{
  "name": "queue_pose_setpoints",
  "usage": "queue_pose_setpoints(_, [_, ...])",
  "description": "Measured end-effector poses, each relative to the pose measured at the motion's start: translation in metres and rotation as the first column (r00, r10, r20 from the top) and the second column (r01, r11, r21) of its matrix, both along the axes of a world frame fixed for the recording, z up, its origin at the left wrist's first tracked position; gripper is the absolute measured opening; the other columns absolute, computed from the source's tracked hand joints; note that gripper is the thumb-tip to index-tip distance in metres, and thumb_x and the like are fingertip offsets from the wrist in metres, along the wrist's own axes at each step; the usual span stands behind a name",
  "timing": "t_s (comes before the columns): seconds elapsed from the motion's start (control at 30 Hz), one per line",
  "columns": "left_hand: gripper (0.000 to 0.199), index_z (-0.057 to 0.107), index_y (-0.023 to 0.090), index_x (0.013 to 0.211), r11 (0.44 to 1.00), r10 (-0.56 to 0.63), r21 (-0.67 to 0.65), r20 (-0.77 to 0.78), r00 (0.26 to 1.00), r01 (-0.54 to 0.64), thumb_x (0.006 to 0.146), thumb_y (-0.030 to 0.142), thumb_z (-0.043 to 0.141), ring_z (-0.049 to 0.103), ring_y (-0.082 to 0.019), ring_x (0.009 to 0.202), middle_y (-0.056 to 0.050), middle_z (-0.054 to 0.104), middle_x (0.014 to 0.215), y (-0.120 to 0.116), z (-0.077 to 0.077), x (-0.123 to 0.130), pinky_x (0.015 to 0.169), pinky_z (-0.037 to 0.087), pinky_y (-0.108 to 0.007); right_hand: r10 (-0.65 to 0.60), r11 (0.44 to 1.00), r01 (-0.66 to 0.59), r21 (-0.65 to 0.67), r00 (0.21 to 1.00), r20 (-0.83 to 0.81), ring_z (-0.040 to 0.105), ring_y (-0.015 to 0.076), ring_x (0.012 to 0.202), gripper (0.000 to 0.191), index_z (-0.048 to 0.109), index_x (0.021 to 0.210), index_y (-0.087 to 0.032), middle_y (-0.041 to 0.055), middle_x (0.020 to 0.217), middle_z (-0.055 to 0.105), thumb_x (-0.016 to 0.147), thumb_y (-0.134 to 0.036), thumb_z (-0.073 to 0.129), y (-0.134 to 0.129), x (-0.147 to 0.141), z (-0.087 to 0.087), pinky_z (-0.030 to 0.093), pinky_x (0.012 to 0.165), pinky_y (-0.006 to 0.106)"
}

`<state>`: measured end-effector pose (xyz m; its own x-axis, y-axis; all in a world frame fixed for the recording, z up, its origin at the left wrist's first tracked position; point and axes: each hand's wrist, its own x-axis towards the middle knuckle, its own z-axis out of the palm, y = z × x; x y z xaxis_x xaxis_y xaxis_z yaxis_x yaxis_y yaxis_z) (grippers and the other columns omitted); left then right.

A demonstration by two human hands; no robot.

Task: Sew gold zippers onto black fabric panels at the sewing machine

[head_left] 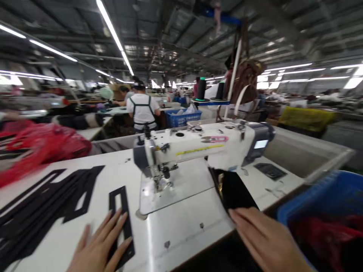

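Observation:
A white sewing machine stands on the white table. My left hand lies with spread fingers at the lower left, partly over a black frame-shaped piece with a long slot. Several similar dark pieces overlap in a stack further left. At the right, my right hand has its fingers pressed together on the near end of a black piece with a gold-coloured metal part, right of the needle area. Its thumb is not visible.
A blue bin holding red material is at the right edge. Red plastic lies at the left. Behind the machine are a grey trough, a blue crate, thread cones, a brown bag and a person in white.

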<state>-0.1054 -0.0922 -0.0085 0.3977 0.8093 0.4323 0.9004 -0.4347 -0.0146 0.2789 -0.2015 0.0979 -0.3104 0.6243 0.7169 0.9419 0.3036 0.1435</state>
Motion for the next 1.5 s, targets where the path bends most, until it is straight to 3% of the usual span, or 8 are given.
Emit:
queue_pose_setpoints(0.13, [0.051,0.036,0.023,0.138,0.99,0.043,-0.131,-0.096,0.994,-0.055,0.091,0.042,0.04,0.032,-0.029,0.132,-0.007,0.034,0.144,-0.011,0.023,-0.003,0.105,0.023,-0.058,0.178,0.982,-0.165,-0.094,0.971,0.157,0.065,0.0207,0.076,0.044,0.069,0.09,-0.016,0.0082,0.089,0.069,0.095,-0.027,0.026,0.022,-0.06,-0.043,0.055,0.062,0.03])
queue_pose_setpoints(0.23, [0.052,0.035,0.021,0.138,0.989,0.008,-0.146,-0.053,0.999,-0.016,0.09,0.038,0.045,0.031,-0.029,0.132,-0.01,0.031,0.145,-0.017,0.042,0.01,0.104,0.026,-0.059,0.224,0.969,-0.2,-0.144,0.958,0.177,0.065,0.0248,0.081,0.046,0.066,0.099,-0.017,0.0094,0.097,0.067,0.089,-0.052,0.038,0.027,-0.062,-0.04,0.055,0.062,0.035])
queue_pose_setpoints(0.37, [0.04,0.05,0.024,0.127,0.969,-0.202,-0.13,0.081,0.976,0.211,0.088,0.014,0.046,0.043,-0.025,0.125,-0.006,0.048,0.135,-0.017,0.064,0.043,0.106,0.024,-0.057,0.101,0.975,-0.102,-0.195,0.995,-0.015,0.062,0.0205,0.078,0.032,0.062,0.093,-0.02,0.0071,0.09,0.064,0.09,-0.045,0.042,0.032,-0.053,-0.036,0.052,0.066,0.033])
queue_pose_setpoints(0.57, [0.028,0.061,0.019,0.106,0.715,-0.691,-0.092,0.055,0.721,0.693,0.087,0.007,0.044,0.054,-0.018,0.11,-0.005,0.063,0.113,0.026,0.091,0.124,0.109,0.024,-0.042,-0.051,0.945,0.028,-0.326,0.997,-0.064,0.055,0.0199,0.063,0.018,0.052,0.072,-0.02,0.0037,0.07,0.054,0.084,-0.033,0.049,0.047,-0.065,-0.053,0.045,0.053,0.033])
queue_pose_setpoints(0.9, [0.016,0.066,0.019,0.084,0.512,-0.856,-0.125,-0.164,0.491,0.85,0.088,0.014,0.051,0.057,-0.017,0.096,-0.004,0.064,0.101,0.053,0.08,0.156,0.104,0.028,-0.036,0.064,0.917,-0.068,-0.392,0.998,-0.022,0.053,0.0196,0.064,0.014,0.055,0.07,-0.019,0.0046,0.07,0.052,0.082,-0.017,0.047,0.045,-0.058,-0.046,0.043,0.055,0.031])
queue_pose_setpoints(1.23, [0.016,0.064,0.015,0.09,0.547,-0.821,-0.031,-0.214,0.529,0.836,0.091,0.015,0.048,0.057,-0.017,0.091,-0.005,0.064,0.097,0.046,0.074,0.144,0.097,0.035,-0.033,0.077,0.974,-0.061,-0.219,0.995,0.062,0.052,0.0187,0.074,0.027,0.057,0.074,-0.017,0.007,0.078,0.055,0.078,-0.001,0.037,0.04,-0.055,-0.064,0.043,0.064,0.028])
queue_pose_setpoints(1.37, [0.015,0.063,0.018,0.1,0.61,-0.786,-0.083,0.059,0.615,0.788,0.089,0.016,0.053,0.058,-0.017,0.093,-0.004,0.065,0.102,0.035,0.081,0.139,0.095,0.036,-0.033,0.163,0.978,-0.148,-0.149,0.982,0.094,0.05,0.0177,0.066,0.031,0.055,0.071,-0.017,0.0063,0.073,0.055,0.075,0.004,0.032,0.054,-0.055,-0.038,0.041,0.061,0.029])
queue_pose_setpoints(1.5, [0.016,0.065,0.017,0.099,0.613,-0.57,-0.195,0.562,0.599,0.766,0.089,0.02,0.052,0.06,-0.014,0.082,-0.003,0.067,0.091,0.008,0.121,0.138,0.076,0.044,-0.023,0.301,0.951,-0.28,-0.129,0.932,0.2,0.05,0.0173,0.065,0.029,0.053,0.079,-0.017,0.0041,0.07,0.054,0.083,-0.001,0.029,0.059,-0.058,0.038,0.041,0.063,0.031])
